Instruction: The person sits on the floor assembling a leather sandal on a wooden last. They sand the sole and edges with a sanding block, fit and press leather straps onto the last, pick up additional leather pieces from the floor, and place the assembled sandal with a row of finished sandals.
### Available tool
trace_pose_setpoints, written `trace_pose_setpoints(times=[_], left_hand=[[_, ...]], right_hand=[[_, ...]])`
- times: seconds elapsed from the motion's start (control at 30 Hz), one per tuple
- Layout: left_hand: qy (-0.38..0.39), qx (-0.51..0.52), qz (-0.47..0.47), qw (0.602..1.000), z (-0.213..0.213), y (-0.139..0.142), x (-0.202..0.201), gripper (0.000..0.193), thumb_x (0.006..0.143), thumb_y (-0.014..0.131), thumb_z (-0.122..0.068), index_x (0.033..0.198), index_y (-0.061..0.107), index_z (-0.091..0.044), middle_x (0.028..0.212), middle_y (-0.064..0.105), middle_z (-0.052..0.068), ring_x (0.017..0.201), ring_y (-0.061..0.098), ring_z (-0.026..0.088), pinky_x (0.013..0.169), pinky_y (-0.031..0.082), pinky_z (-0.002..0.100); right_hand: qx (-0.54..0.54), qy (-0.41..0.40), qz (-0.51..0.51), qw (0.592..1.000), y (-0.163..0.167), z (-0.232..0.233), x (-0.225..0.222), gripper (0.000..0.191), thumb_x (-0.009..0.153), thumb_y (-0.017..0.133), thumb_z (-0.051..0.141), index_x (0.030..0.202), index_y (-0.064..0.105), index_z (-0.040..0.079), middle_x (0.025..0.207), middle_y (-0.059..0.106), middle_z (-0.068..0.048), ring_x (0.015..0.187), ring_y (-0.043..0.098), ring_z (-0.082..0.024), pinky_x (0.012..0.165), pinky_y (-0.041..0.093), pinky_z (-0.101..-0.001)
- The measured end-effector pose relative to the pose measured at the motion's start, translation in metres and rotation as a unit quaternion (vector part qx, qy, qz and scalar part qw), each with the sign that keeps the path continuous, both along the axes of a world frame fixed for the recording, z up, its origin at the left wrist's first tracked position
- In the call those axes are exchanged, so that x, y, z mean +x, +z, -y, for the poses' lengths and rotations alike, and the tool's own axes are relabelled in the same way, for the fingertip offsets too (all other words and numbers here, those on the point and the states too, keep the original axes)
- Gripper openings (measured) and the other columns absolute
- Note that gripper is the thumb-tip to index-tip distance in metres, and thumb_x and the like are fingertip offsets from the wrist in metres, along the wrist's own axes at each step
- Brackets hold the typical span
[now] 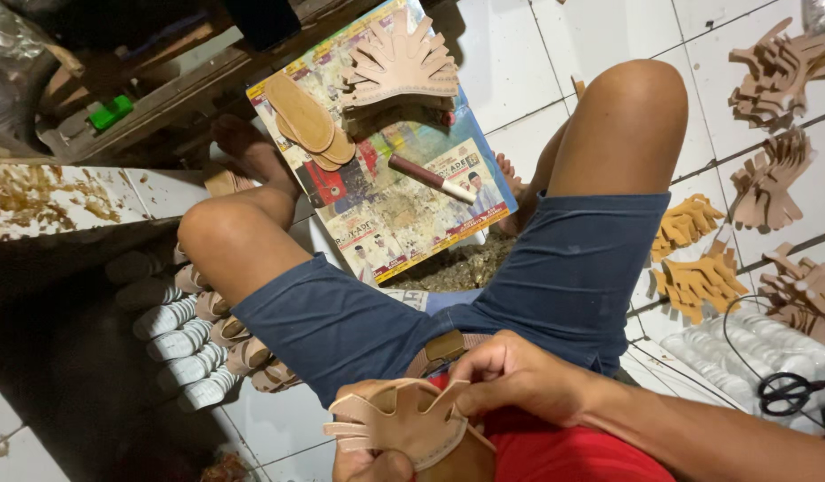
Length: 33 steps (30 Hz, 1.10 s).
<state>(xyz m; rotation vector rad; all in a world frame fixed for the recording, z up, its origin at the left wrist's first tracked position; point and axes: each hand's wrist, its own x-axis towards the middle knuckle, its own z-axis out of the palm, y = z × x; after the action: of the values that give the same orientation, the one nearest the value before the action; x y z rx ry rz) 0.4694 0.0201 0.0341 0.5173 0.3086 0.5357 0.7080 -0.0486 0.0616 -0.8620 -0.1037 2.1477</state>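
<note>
- Landmark: the tan leather cut-out (403, 427), a flat piece with finger-like straps, held low in the lap, just below the belt buckle (443, 346).
- Right hand (510, 370) sits at the cut-out's upper right edge, fingers closed, pinching one strap end.
- Left hand (377, 464) is under the cut-out's lower edge, thumb pressed on its face; the rest of the hand is hidden below the frame, so its full grip cannot be told.
- Long axis of the cut-out runs roughly left to right, straps pointing left and up.
- Both hands touch it; the right shows more.
- Ahead of the cut-out, between the knees: printed poster (385, 192) on the floor carrying insoles (307, 120), a strap stack (401, 61), a short stick (430, 178).
- Right of the cut-out: more cut pieces (698, 281), scissors (787, 391).
- Left of it: shoe lasts (194, 344) in a row.
</note>
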Motion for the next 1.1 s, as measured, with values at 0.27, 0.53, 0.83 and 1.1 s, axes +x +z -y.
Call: trace_pose_setpoints(times=[0.27,0.53,0.83,1.1], left_hand=[[0.119,0.043,0.0,0.992,0.033,-0.007,-0.008,0.061,0.094,0.079,-0.024,0.133,0.037,-0.003,0.134,0.056,0.04,0.109,0.073,0.047,0.092,0.063,0.064],[0.105,0.049,-0.011,0.993,0.029,-0.006,-0.012,0.058,0.097,0.072,-0.027,0.135,0.038,0.0,0.127,0.059,0.037,0.114,0.067,0.044,0.097,0.056,0.057],[0.032,0.16,-0.063,0.985,0.005,0.036,0.0,0.071,0.091,0.082,-0.023,0.144,0.043,0.003,0.139,0.056,0.024,0.132,0.06,0.033,0.112,0.048,0.046],[-0.095,0.105,-0.212,0.967,-0.007,0.057,0.019,0.074,0.083,0.087,-0.018,0.142,0.047,0.002,0.131,0.063,0.012,0.124,0.06,0.02,0.106,0.049,0.037]], right_hand=[[-0.044,0.071,-0.054,0.995,-0.017,-0.003,-0.001,0.007,0.085,0.075,-0.005,0.091,0.072,-0.006,0.079,0.074,-0.012,0.064,0.07,-0.015,0.061,0.056,-0.0279],[0.044,0.158,-0.205,0.965,-0.064,-0.005,-0.014,0.018,0.095,0.08,0.002,0.097,0.063,-0.003,0.083,0.069,-0.005,0.069,0.064,-0.009,0.06,0.049,-0.0225],[0.147,0.127,-0.014,0.981,-0.006,-0.029,0.003,0.114,0.073,0.074,-0.01,0.167,0.014,0.014,0.123,0.057,-0.007,0.109,0.06,-0.014,0.09,0.053,-0.026],[0.064,-0.06,0.13,0.988,0.071,-0.004,0.007,0.083,0.076,0.078,0.001,0.151,0.044,0.005,0.122,0.063,-0.006,0.107,0.063,-0.017,0.091,0.052,-0.0323]])
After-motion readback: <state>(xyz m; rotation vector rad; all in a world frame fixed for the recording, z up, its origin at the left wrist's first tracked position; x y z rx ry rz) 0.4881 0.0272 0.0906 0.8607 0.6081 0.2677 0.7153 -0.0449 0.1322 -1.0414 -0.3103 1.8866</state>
